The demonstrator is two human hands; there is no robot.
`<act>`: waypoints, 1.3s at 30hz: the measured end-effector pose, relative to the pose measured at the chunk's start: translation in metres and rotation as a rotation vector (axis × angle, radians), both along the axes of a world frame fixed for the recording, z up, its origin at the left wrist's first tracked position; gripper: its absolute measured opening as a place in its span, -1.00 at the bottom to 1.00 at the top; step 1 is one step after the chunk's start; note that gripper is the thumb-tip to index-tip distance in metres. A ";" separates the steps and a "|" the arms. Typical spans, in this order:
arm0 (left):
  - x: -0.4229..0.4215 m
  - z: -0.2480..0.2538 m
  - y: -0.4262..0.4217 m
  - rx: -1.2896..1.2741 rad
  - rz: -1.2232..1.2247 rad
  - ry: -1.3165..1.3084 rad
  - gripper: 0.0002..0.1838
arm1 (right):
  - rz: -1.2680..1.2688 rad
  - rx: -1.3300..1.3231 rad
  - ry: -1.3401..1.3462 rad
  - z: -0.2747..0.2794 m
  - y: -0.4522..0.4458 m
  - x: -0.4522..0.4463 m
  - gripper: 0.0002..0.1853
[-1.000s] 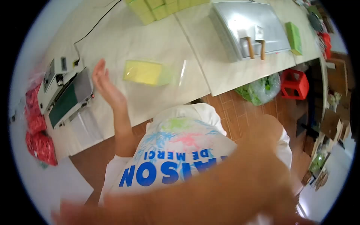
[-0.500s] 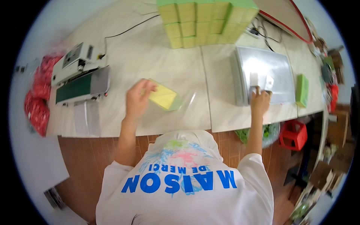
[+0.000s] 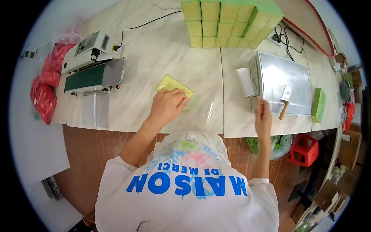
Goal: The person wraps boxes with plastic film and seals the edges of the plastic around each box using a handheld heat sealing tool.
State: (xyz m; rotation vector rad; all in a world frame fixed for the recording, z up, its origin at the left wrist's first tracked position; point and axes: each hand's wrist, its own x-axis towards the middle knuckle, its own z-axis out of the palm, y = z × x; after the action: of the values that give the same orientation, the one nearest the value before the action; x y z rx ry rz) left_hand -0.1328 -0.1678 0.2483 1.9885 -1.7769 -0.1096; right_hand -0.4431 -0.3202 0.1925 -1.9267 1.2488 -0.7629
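Note:
My left hand [image 3: 167, 105] rests on a flat yellow-green packet [image 3: 170, 82] on the table, its fingers curled together over the near part. The packet looks glossy, as if in clear film. My right hand [image 3: 263, 119] is closed around a scraper, its whitish blade [image 3: 244, 82] pointing away beside the left side of a silver metal plate [image 3: 284, 69]. My fist hides most of this scraper's handle. On the plate lies a second scraper [image 3: 285, 98] with a wooden handle. A thin clear strip [image 3: 210, 112] lies right of the packet.
Stacked green boxes [image 3: 216, 23] stand at the back, a single green box [image 3: 318, 105] right of the plate. At left is a sealing machine [image 3: 92, 65] with a green belt. Black cables [image 3: 288, 40] run behind the plate. A red stool [image 3: 304, 150] stands below the table edge.
My right hand has lifted one scraper off the metal plate and moved left with it. My left hand has moved from the packet's left side onto it; the packet lies turned differently.

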 end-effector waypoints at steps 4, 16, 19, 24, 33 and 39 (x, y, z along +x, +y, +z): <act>0.003 0.001 0.002 0.100 0.122 0.030 -0.86 | 0.282 0.123 0.018 0.068 0.046 0.033 -0.82; 0.014 -0.015 0.009 -0.055 0.144 0.001 -0.90 | 0.485 0.039 0.009 0.074 0.070 0.059 -0.80; 0.018 -0.016 0.010 -0.077 0.128 0.021 -0.90 | 0.499 0.008 0.044 0.073 0.072 0.063 -0.80; 0.025 -0.022 0.009 -0.056 0.168 0.060 -0.88 | 0.495 -0.051 0.079 0.073 0.074 0.073 -0.82; 0.031 -0.029 0.010 -0.075 0.072 0.090 -0.94 | 0.441 -0.226 0.134 0.062 0.075 0.096 -0.85; 0.031 -0.030 0.007 -0.139 0.046 0.107 -0.94 | 0.409 -0.279 0.188 0.062 0.074 0.101 -0.85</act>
State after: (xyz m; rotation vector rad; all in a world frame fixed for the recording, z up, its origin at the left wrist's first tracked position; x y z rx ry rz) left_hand -0.1017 -0.1605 0.2180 1.8877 -1.6255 -0.0737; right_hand -0.3420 -0.2467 0.2541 -2.4264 0.8358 -0.5729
